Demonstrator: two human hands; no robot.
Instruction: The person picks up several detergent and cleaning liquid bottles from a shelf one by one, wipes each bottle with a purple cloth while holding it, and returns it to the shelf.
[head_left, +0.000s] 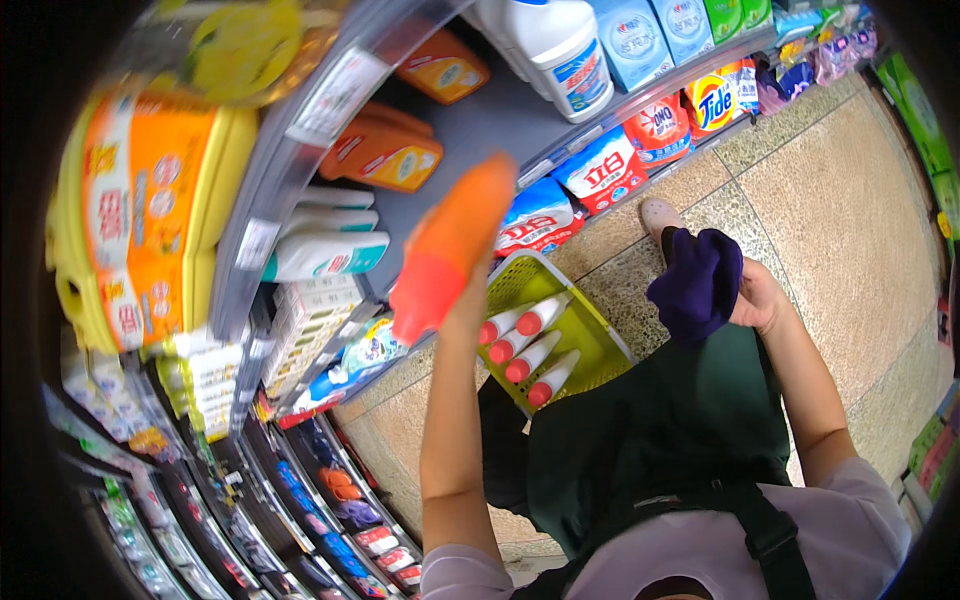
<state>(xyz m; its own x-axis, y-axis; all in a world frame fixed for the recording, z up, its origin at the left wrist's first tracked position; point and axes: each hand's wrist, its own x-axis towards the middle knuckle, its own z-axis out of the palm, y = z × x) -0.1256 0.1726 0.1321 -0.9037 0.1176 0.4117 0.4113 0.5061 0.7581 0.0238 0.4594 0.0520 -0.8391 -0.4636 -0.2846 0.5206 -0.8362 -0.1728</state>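
An orange plastic bottle (472, 202) with a pinkish-red cap is gripped in my left hand (466, 304), tilted in front of the shelf and blurred. The bottle hides most of those fingers. Bunched in my right hand (759, 296) is a dark purple cloth (694, 285), held over the apron at my knee. Below and between my hands sits a yellow-green plastic basket (611, 356). Inside it lie several white bottles (544, 356) with red caps. Similar orange bottles (394, 154) stand on the grey shelf (480, 124) beyond my left hand.
White jugs (577, 67) and blue boxes (630, 37) share the shelf. White bottles with teal caps (330, 251) stand nearer. Detergent bags (604, 169) line the lower level. Large yellow jugs (150, 225) are at left. Tiled floor (825, 225) stretches right; a shoe (660, 214) rests on it.
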